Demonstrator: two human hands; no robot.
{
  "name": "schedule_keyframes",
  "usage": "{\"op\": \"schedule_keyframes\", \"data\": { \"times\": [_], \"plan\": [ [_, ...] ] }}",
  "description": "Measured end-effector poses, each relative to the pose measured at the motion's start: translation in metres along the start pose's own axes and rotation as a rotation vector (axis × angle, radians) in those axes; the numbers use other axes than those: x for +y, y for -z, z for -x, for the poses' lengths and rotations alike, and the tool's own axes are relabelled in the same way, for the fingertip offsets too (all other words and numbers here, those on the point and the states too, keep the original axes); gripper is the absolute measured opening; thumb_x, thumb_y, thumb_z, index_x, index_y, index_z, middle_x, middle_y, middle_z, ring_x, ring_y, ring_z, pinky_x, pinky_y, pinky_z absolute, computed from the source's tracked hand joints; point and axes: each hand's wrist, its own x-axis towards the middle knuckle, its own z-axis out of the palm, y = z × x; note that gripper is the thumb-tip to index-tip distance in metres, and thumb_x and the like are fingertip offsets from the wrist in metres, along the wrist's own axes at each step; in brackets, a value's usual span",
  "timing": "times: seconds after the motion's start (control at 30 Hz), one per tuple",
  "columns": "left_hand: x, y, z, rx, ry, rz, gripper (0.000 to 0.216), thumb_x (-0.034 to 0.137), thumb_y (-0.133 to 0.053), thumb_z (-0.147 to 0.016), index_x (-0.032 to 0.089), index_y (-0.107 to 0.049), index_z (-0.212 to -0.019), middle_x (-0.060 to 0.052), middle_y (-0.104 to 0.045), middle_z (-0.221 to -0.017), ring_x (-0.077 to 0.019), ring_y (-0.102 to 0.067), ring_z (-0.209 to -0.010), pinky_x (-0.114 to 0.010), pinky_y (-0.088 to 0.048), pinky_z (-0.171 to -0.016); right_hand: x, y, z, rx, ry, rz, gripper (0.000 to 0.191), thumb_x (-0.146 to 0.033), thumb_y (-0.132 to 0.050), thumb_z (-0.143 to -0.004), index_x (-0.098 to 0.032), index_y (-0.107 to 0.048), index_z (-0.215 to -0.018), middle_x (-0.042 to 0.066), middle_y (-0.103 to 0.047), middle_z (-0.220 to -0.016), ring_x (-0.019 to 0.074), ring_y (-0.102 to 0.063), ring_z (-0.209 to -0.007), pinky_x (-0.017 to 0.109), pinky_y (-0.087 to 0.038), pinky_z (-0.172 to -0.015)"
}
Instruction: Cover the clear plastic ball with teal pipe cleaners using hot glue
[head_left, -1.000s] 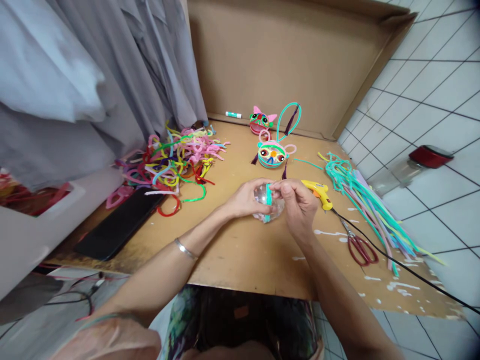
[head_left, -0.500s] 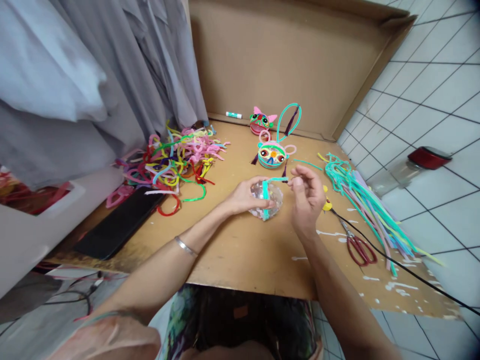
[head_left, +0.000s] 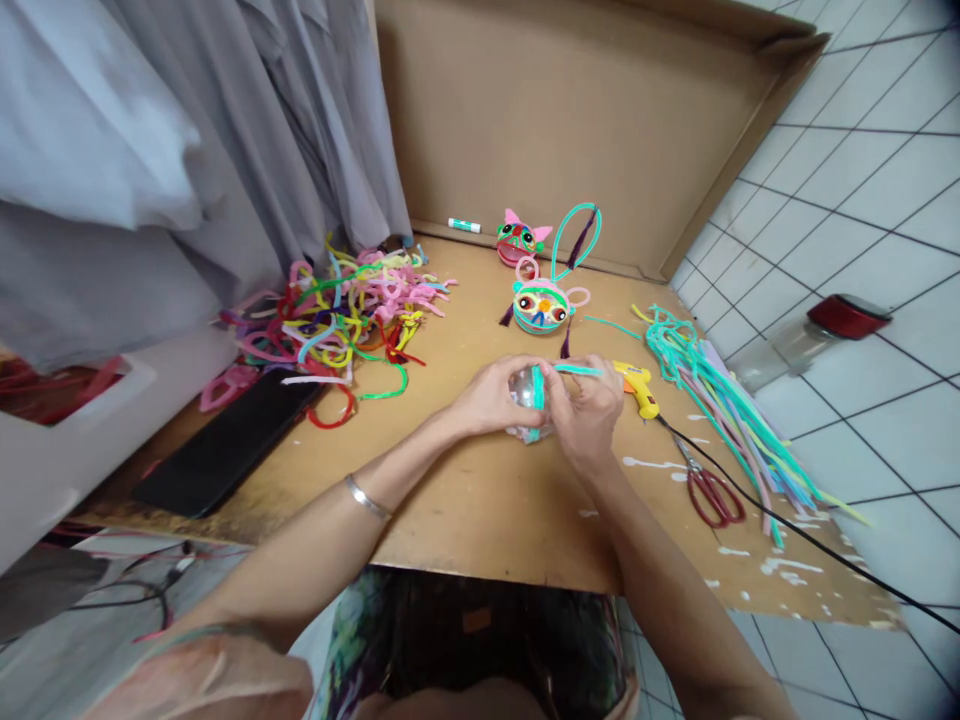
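A clear plastic ball (head_left: 523, 387) sits low over the middle of the table, with my left hand (head_left: 486, 396) wrapped round its left side. Down the ball's front runs a turquoise pipe cleaner (head_left: 538, 388), whose free end sticks out to the right from the top. My right hand (head_left: 591, 418) is closed against the ball's right side, its thumb pressing where the pipe cleaner bends; its other fingers are partly hidden. Just behind stands a turquoise animal-face ornament (head_left: 543, 308) with pink round ears and dark tassels.
Right of my hands lie a yellow glue gun (head_left: 640, 391) with a black cord, red-handled scissors (head_left: 716, 497) and a pipe cleaner bundle (head_left: 720, 390). To the left are tangled pipe cleaners (head_left: 375, 300) and a black phone-like slab (head_left: 225, 445). A pink-eared ornament (head_left: 517, 242) and glue stick (head_left: 464, 226) stand behind.
My right hand has moved left from the pipe cleaner's free end to the ball, its thumb now at the bend. The glue gun shows more fully. My left hand keeps its hold.
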Motion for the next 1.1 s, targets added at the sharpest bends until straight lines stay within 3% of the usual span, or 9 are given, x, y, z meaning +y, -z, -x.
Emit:
{"op": "schedule_keyframes", "data": {
  "times": [0.2,0.4,0.63,0.8,1.0,1.1],
  "plan": [
    [-0.001,-0.001,0.0,-0.003,-0.009,0.0,0.07,0.022,-0.078,-0.056,0.013,-0.064,-0.124,-0.01,-0.068,-0.117,-0.0255,-0.065,-0.103,-0.039,-0.052,-0.094,-0.001,0.0,0.001,-0.038,-0.008,-0.009,0.029,-0.031,-0.052,-0.095,-0.021,-0.069,-0.074,0.006,-0.069,-0.083,0.0215,-0.06,-0.084,0.039,-0.044,-0.082],
    [-0.001,-0.001,-0.001,-0.01,0.004,-0.021,0.069,0.02,-0.076,-0.055,0.016,-0.064,-0.124,-0.008,-0.069,-0.114,-0.0236,-0.065,-0.098,-0.038,-0.052,-0.091,-0.004,0.0,-0.001,-0.035,-0.009,-0.128,0.026,-0.028,-0.048,-0.096,-0.021,-0.073,-0.09,0.007,-0.074,-0.093,0.0217,-0.064,-0.086,0.039,-0.049,-0.083],
    [-0.003,-0.002,-0.001,-0.002,-0.014,-0.001,0.069,0.022,-0.076,-0.056,0.016,-0.064,-0.123,-0.008,-0.069,-0.114,-0.0229,-0.064,-0.099,-0.038,-0.052,-0.091,-0.003,0.0,-0.001,-0.07,-0.008,-0.113,0.033,-0.029,-0.041,-0.1,-0.019,-0.072,-0.1,0.008,-0.072,-0.088,0.0208,-0.063,-0.083,0.037,-0.049,-0.079],
    [-0.003,0.0,0.0,-0.005,-0.017,-0.006,0.068,0.023,-0.076,-0.057,0.014,-0.064,-0.123,-0.008,-0.069,-0.112,-0.0221,-0.064,-0.096,-0.036,-0.052,-0.088,-0.008,0.005,-0.004,-0.073,0.016,-0.13,0.029,-0.033,-0.046,-0.099,-0.021,-0.072,-0.097,0.006,-0.069,-0.086,0.0192,-0.062,-0.082,0.035,-0.048,-0.076],
    [-0.002,0.0,0.001,-0.019,-0.026,0.013,0.067,0.023,-0.077,-0.057,0.015,-0.065,-0.123,-0.007,-0.07,-0.107,-0.0212,-0.064,-0.092,-0.035,-0.052,-0.085,-0.012,0.009,-0.006,-0.083,0.009,-0.169,0.032,-0.035,-0.048,-0.098,-0.021,-0.067,-0.077,0.005,-0.064,-0.082,0.0186,-0.061,-0.082,0.035,-0.048,-0.074],
    [-0.004,0.0,0.0,-0.009,-0.022,0.029,0.068,0.025,-0.078,-0.057,0.014,-0.065,-0.123,-0.009,-0.069,-0.112,-0.0238,-0.064,-0.099,-0.038,-0.051,-0.091,-0.011,0.01,-0.008,-0.095,-0.018,-0.257,0.03,-0.036,-0.048,-0.098,-0.021,-0.07,-0.085,0.004,-0.065,-0.086,0.018,-0.063,-0.086,0.035,-0.05,-0.077]
  ]
}}
